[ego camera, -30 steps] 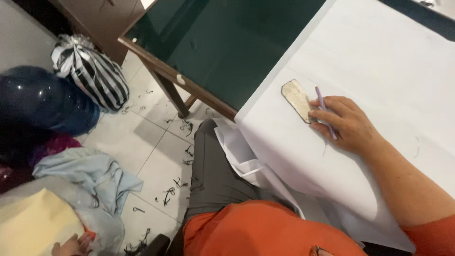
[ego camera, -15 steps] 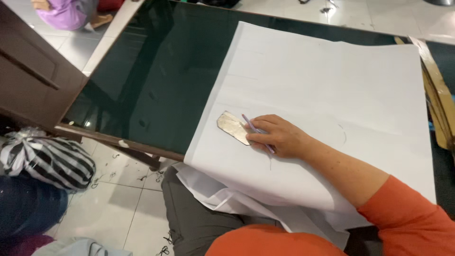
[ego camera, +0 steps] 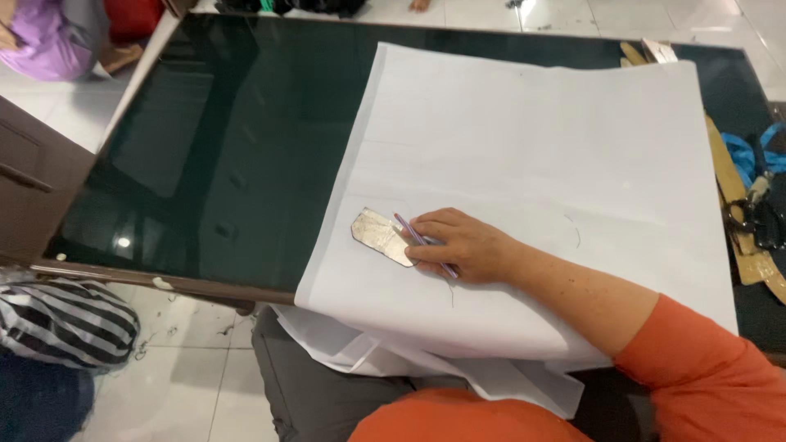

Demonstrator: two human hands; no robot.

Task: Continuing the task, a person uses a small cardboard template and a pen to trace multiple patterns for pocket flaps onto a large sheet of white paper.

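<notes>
Unmoved, right hand [ego camera: 463, 245] pins tan template [ego camera: 381, 236] (worn, rounded).

There is just one camera, and it sits on the person's head and looks down and forward over their lap at the dark glass table [ego camera: 205, 155]. It is close, so the right hand [ego camera: 463, 245] on the big white paper [ego camera: 532, 147] lands in the middle of the picture, with the orange sleeve [ego camera: 704, 368] at the near right. The floor [ego camera: 188, 385] shows at the near left, and the far edge of the table runs along the top
</notes>
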